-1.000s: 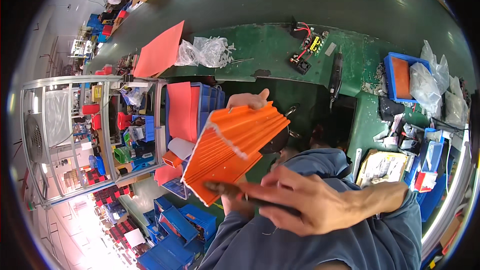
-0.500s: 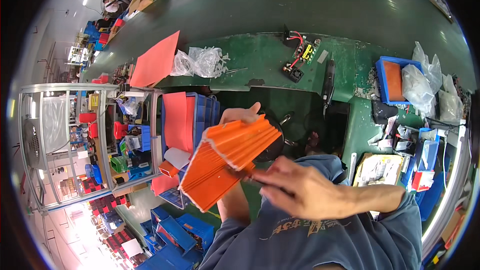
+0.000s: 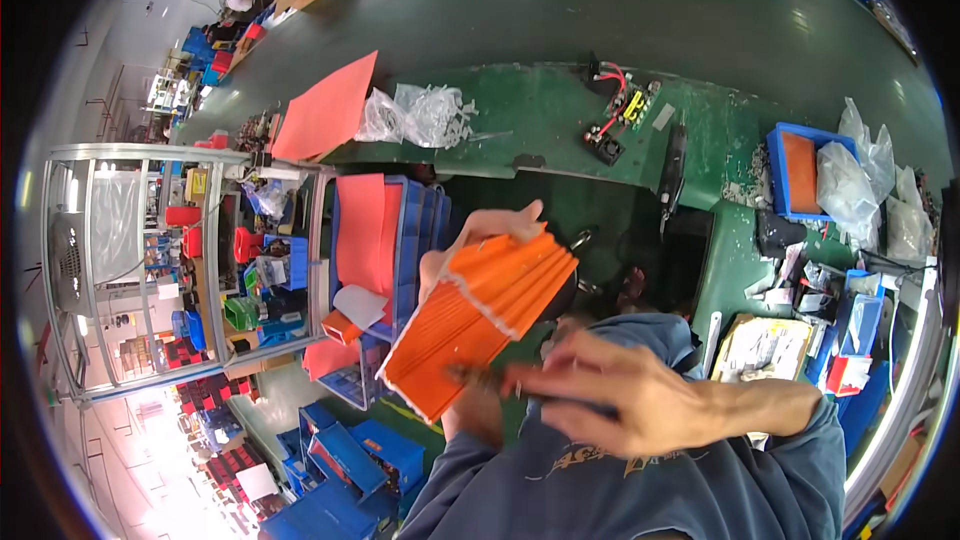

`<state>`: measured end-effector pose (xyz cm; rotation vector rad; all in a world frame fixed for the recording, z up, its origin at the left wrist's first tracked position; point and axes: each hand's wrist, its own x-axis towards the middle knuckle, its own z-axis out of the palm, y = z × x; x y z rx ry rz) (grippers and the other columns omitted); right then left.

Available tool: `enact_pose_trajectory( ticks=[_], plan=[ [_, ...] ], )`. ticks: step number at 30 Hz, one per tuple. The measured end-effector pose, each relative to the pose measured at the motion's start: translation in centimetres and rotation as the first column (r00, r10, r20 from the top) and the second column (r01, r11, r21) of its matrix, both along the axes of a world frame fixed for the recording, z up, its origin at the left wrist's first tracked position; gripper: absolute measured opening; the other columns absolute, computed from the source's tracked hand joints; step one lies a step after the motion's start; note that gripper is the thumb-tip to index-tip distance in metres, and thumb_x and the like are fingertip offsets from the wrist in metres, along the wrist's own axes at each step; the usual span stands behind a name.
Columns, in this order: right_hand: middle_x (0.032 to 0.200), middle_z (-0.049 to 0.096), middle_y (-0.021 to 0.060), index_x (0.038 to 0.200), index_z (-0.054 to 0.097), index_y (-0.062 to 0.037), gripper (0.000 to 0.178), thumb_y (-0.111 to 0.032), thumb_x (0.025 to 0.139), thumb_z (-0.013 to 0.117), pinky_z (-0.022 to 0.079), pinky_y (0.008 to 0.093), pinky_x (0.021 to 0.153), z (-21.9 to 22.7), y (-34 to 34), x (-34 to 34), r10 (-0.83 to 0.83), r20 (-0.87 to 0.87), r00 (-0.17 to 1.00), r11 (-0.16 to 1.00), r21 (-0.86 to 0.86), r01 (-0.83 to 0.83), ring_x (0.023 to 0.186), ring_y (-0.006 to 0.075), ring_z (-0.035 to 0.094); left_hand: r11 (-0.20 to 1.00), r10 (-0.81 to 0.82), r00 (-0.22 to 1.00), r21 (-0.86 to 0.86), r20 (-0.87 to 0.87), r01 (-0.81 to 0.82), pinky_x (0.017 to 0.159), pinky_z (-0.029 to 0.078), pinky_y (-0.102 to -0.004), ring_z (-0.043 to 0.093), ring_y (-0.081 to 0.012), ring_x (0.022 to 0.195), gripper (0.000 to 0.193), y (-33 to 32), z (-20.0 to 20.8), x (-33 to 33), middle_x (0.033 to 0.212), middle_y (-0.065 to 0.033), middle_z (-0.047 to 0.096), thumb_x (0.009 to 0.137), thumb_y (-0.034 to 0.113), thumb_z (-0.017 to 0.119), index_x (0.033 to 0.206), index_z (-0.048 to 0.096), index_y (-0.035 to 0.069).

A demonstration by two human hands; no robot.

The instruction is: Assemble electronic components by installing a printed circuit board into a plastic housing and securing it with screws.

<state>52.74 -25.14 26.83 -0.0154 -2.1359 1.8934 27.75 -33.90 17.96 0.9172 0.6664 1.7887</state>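
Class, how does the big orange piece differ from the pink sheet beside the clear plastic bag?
The orange piece is ridged; the pink sheet looks flat. The left hand holds the orange piece, while no hand touches the pink sheet. Both have warm colours.

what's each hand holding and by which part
Left hand: the ribbed orange piece, by its upper edge. Right hand: a blurred tool, by its dark handle.

Electronics assembly workshop — green workbench [image 3: 560,95] with a wired circuit board [image 3: 634,106], a black hand tool [image 3: 673,170] and a clear bag of small parts [image 3: 432,115]. Metal-framed rack [image 3: 150,152] with coloured bins [image 3: 247,243] on the left, blue crates [image 3: 345,455] below — all industrial-type storage.
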Motion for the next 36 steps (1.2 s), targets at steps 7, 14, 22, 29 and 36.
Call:
enact_pose_trajectory(
  ticks=[7,14,22,29,36],
  plan=[
    [0.108,0.061,0.0123,0.137,0.067,-0.0067,0.045,-0.01,0.092,0.074,0.055,0.032,0.061,0.3,-0.6,0.4,0.155,-0.007,0.988,0.981,-0.116,-0.154,0.074,0.0213,0.067,0.995,0.06,0.998,0.085,-0.023,-0.057,0.125,0.031,-0.0418,0.073,-0.0266,0.092,0.048,0.8,-0.2,-0.6,0.095,-0.0168,0.075,0.105,0.035,0.056,0.106,0.072,-0.009],
    [0.11,0.065,0.0143,0.13,0.068,-0.0008,0.041,-0.017,0.092,0.074,0.054,0.0337,0.07,-4.5,1.6,3.9,0.034,0.014,0.999,0.996,-0.083,-0.033,0.084,0.0231,0.064,0.955,-0.098,0.99,0.288,0.096,0.067,0.129,0.023,-0.0578,0.053,-0.0263,0.135,0.032,1.5,3.4,0.9,0.126,-0.0104,0.063,0.109,0.019,0.052,0.131,0.064,-0.001],
    [0.11,0.063,0.0197,0.131,0.061,-0.0023,0.039,-0.02,0.097,0.068,0.051,0.0428,0.075,-22.6,5.7,13.6,-0.725,0.445,0.525,0.679,0.588,0.439,0.084,0.0351,0.065,0.882,-0.349,0.906,0.412,0.241,0.23,0.128,0.026,-0.0596,0.051,-0.025,0.133,0.028,3.1,4.6,2.9,0.121,-0.006,0.059,0.107,0.017,0.053,0.127,0.062,0.0],
    [0.124,0.055,0.0213,0.14,0.051,0.0018,0.057,-0.013,0.089,0.071,0.043,0.0482,0.096,-33.3,7.9,21.1,-0.802,0.335,0.494,0.483,0.85,0.208,0.114,0.0395,0.054,0.866,-0.342,0.931,0.427,0.126,0.26,0.12,0.036,-0.0655,0.052,-0.0301,0.123,0.041,4.7,6.2,6.0,0.123,-0.0127,0.057,0.111,0.028,0.044,0.143,0.058,0.007],
    [0.145,0.046,0.0236,0.147,0.044,0.003,0.073,-0.011,0.083,0.076,0.033,0.0525,0.117,-36.9,8.6,22.8,-0.921,0.174,0.348,0.256,0.945,0.203,0.136,0.0427,0.042,0.875,-0.405,0.888,0.374,0.216,0.308,0.116,0.041,-0.0654,0.054,-0.0303,0.119,0.038,5.6,6.6,8.6,0.12,-0.0154,0.057,0.109,0.025,0.05,0.138,0.062,0.004]
  ],
)
